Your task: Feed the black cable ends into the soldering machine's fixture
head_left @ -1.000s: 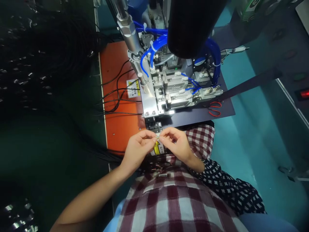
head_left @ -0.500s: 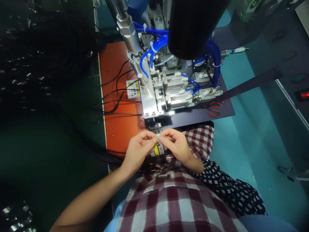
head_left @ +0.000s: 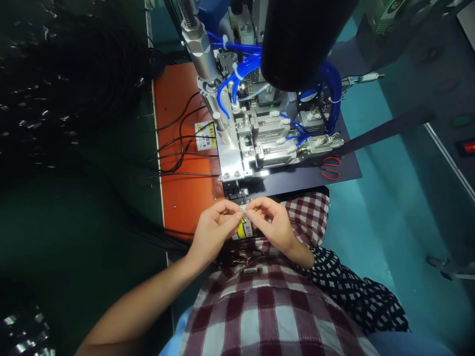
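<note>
My left hand and my right hand meet in front of my lap, thumbs and forefingers pinched. Between the fingertips shows a tiny yellow-green piece, too small to name. Both hands appear to grip it from opposite sides. Just beyond the fingertips lies the black fixture at the front of a metal machine. Below them a yellow and white warning label is partly covered by my fingers.
Black cables cross the orange plate on the left. Red-handled scissors lie on the dark plate to the right. Blue air tubes loop above the machine, and a large black cylinder overhangs it. A dark cable bundle sits far left.
The fingertips of my two hands have drawn very slightly apart, and more of the tiny yellow-green piece shows between them. Otherwise the hands stay in place.
</note>
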Tool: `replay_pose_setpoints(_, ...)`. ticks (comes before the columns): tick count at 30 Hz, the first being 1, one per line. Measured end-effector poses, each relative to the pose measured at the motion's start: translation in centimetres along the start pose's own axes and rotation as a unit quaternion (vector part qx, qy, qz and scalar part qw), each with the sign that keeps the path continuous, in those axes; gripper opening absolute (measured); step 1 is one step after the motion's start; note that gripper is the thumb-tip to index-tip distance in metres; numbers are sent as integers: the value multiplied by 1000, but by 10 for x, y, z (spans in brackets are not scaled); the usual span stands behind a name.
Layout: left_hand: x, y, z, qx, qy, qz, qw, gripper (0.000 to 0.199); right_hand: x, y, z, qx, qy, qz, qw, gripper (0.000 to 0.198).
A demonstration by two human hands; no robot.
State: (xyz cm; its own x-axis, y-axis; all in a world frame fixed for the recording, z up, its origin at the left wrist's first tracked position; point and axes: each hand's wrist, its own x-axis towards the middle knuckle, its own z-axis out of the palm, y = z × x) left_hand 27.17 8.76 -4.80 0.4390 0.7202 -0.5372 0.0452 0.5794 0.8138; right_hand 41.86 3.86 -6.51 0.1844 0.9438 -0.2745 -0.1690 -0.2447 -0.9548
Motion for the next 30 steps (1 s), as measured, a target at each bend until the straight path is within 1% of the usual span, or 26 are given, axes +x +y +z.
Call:
replay_pose_setpoints(6, -1, -2, 0, 27, -4, 4, 1000, 21, 0, 0, 2, -17, 17, -10, 1000, 9)
replay_pose_setpoints(14, -1, 5, 3, 52, -5, 3, 999, 25, 0, 0, 1, -14, 16, 5, 1000, 10)
replay_pose_setpoints(25, -1, -2, 1, 27, -7, 8, 1000, 22, 1, -1, 2, 58, 6, 58, 997, 18)
replay_pose_setpoints(30, -1, -4, 1, 19, 5, 9, 1000, 22, -1, 1, 3, 72, 12, 63, 995, 21)
